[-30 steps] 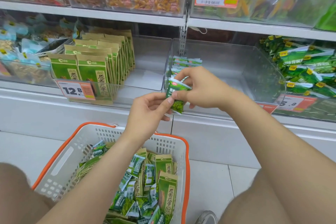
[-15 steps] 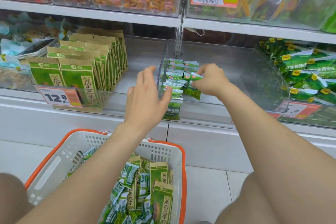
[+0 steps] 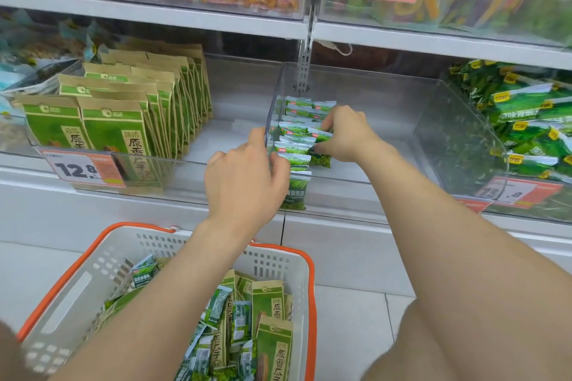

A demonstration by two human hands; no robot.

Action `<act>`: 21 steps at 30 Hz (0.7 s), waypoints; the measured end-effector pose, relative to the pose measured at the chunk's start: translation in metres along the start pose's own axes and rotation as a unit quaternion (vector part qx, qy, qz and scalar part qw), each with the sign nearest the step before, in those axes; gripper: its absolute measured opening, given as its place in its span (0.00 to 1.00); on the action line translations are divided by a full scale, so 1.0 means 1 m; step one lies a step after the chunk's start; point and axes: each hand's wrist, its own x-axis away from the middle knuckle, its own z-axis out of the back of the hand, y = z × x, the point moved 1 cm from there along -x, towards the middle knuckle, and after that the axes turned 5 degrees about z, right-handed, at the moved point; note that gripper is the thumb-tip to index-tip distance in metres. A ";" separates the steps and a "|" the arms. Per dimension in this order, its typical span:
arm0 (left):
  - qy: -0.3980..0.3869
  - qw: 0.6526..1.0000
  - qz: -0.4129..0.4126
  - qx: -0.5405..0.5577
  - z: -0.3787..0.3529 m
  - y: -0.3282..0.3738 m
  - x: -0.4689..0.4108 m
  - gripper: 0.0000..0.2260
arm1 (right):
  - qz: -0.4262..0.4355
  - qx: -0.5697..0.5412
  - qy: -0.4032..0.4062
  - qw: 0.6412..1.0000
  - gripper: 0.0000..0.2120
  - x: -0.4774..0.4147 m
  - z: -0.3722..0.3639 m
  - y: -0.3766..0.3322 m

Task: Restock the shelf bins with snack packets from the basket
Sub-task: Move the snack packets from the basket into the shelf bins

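Head view: "12.8" tag (image 3: 79, 168) on bin (image 3: 185, 168)

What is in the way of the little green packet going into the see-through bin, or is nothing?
Nothing visible. The right hand holds the small green packet inside the clear bin, beside the row of packets there. The left hand is at the bin's left wall, off to the side.

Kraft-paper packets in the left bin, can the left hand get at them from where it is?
Probably yes. The left hand sits at the clear divider beside that open-topped bin, and nothing stands between it and the kraft-paper packets.
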 end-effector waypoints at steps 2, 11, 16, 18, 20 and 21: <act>-0.006 1.000 -0.001 0.002 0.000 -0.001 0.000 0.09 | -0.014 -0.016 -0.009 1.000 0.31 0.005 0.004 -0.001; -0.021 0.999 -0.013 0.037 -0.003 -0.003 0.001 0.07 | -0.029 0.010 0.002 1.000 0.05 0.022 0.011 -0.027; -0.040 0.996 -0.035 0.065 -0.003 -0.007 0.000 0.10 | -0.047 -0.074 -0.093 0.992 0.09 0.030 -0.007 -0.039; -0.045 0.993 -0.041 0.099 -0.002 -0.011 0.001 0.11 | -0.063 -0.137 -0.096 0.984 0.09 0.033 -0.005 -0.035; -0.059 0.988 -0.042 0.137 0.000 -0.015 0.001 0.14 | -0.063 -0.153 -0.095 0.982 0.08 0.037 -0.001 -0.032; -0.067 0.985 -0.042 0.156 0.001 -0.017 0.002 0.16 | -0.053 -0.134 -0.080 0.986 0.07 0.038 0.000 -0.029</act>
